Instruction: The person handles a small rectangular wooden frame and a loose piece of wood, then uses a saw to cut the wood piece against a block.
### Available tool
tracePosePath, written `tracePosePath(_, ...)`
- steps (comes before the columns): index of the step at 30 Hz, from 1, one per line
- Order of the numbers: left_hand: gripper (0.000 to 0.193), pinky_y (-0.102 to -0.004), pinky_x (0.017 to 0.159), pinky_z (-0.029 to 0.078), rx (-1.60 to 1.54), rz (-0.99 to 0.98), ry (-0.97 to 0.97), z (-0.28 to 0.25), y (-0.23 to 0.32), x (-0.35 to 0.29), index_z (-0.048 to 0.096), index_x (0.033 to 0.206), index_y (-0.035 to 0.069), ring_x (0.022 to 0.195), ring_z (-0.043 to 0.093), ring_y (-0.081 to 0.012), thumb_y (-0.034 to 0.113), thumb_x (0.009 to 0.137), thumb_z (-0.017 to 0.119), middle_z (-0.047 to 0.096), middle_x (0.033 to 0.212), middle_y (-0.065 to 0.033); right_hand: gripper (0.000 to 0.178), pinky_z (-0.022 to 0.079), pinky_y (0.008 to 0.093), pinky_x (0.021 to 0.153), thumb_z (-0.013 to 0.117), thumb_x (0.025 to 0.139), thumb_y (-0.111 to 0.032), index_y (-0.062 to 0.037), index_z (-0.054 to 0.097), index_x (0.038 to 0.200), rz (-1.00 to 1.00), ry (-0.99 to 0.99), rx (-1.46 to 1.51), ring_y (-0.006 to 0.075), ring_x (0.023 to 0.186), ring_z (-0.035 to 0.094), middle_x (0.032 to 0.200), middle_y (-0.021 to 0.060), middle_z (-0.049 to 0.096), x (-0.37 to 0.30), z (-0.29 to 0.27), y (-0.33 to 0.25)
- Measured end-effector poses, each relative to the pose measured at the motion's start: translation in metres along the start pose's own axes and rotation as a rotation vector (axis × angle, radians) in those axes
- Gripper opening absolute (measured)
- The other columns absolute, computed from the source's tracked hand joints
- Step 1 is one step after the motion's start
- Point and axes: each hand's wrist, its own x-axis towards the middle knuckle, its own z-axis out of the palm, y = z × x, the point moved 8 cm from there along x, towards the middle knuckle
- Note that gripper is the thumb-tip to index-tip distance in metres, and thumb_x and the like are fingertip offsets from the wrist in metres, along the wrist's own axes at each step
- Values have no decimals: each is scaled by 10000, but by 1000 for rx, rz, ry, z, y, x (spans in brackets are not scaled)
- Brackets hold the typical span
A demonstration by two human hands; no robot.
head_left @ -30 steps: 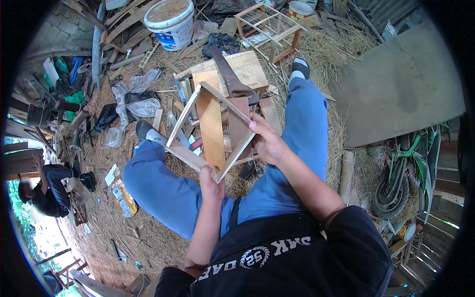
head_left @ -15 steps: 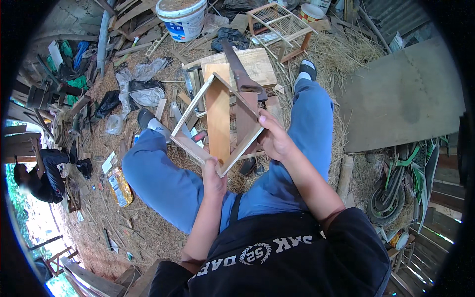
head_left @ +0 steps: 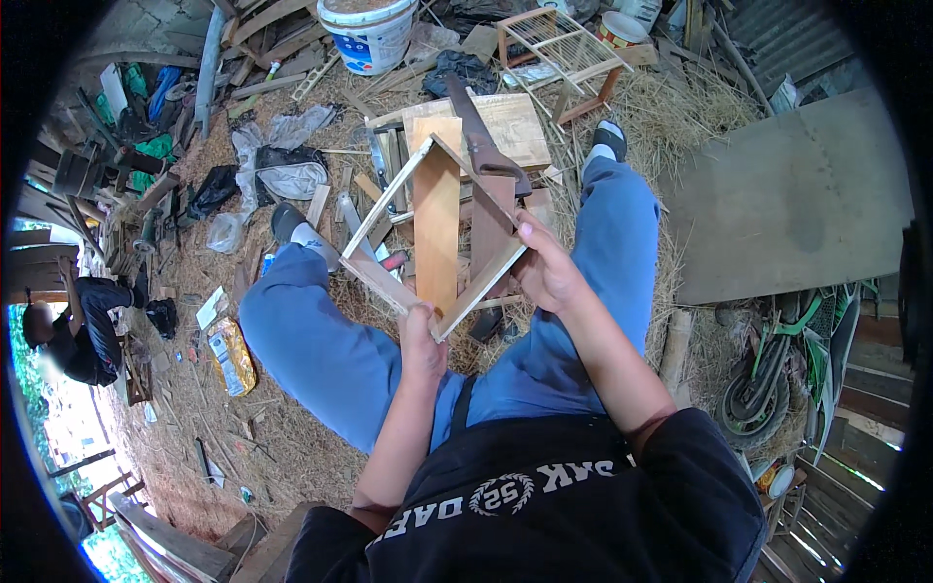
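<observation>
A four-sided frame of thin wooden slats (head_left: 380, 283) is held tilted above my lap, one corner toward me. My left hand (head_left: 423, 348) is closed around its near corner, thumb on the wood. At the right corner, my right hand (head_left: 547, 272) grips the frame with its thumb on top. Through the frame's opening I see a light wooden board (head_left: 435, 219) and a shorter dark board (head_left: 491, 216). Beyond the frame, a handsaw (head_left: 474, 126) lies on a wide pale plank (head_left: 520, 131). My fingers underneath the frame are mostly hidden.
A white bucket (head_left: 369, 39) and a slatted wooden rack (head_left: 564, 53) stand at the far side. To the right are a large flat sheet (head_left: 787, 204) and a green motorbike (head_left: 777, 369). Straw and scraps cover the floor. Another person (head_left: 83, 325) sits far left.
The view has shifted slightly, so the surroundings appear a little displaced. Both hands keep their hold on the frame, which has tilted only slightly if at all.
</observation>
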Motion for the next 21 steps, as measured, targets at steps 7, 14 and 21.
tracePosePath(7,381,-415,977,535,72,0,-27,2,2,-1,498,1256,58,1109,661,-270,216,909,515,646,1183,-152,675,417,394,1119,628,1003,-417,-17,420,1505,15,-29,-3,235,1274,561,1376,124,575,-1,0,0)
tracePosePath(14,377,-412,991,528,-21,-2,-31,0,-1,1,477,1266,40,1103,655,-266,145,909,542,616,1211,-147,649,428,412,1121,627,1003,-411,-11,437,1477,-4,-45,-22,244,1272,571,1363,134,580,0,2,-2)
tracePosePath(21,408,-418,1013,519,-10,-30,-57,2,-3,1,460,1292,36,1136,651,-270,143,907,542,608,1224,-149,602,431,420,1121,620,1009,-397,-15,457,1444,-11,-55,-8,240,1264,579,1356,132,585,0,1,-3)
